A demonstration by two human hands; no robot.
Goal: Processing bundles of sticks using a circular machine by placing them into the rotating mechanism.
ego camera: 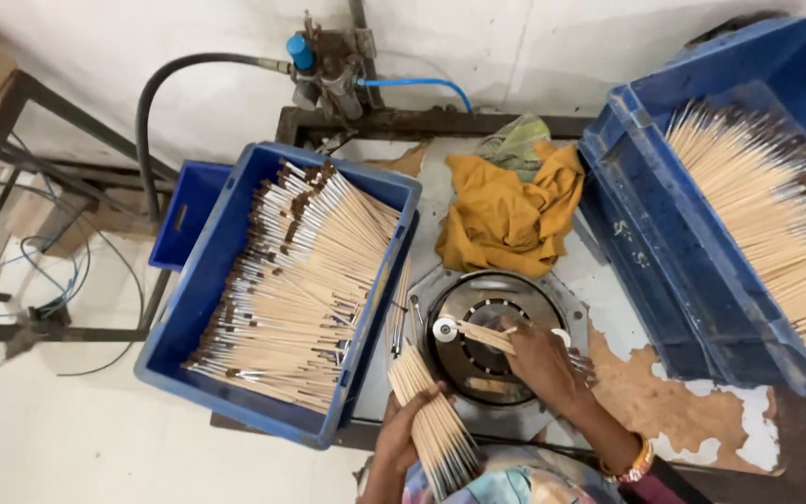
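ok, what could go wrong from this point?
1. The left hand grips a fanned bundle of sticks by its middle; a loose grip could let some slide out.
2. The right hand rests on the round metal fixture with a stick; fingers might get caught there.
3. The left crate overhangs the table edge and could tip.

Left hand (pixel 405 431) low, fingers curled in a grip — right hand (pixel 538 359) forward, wrist bent, fingers pinched.
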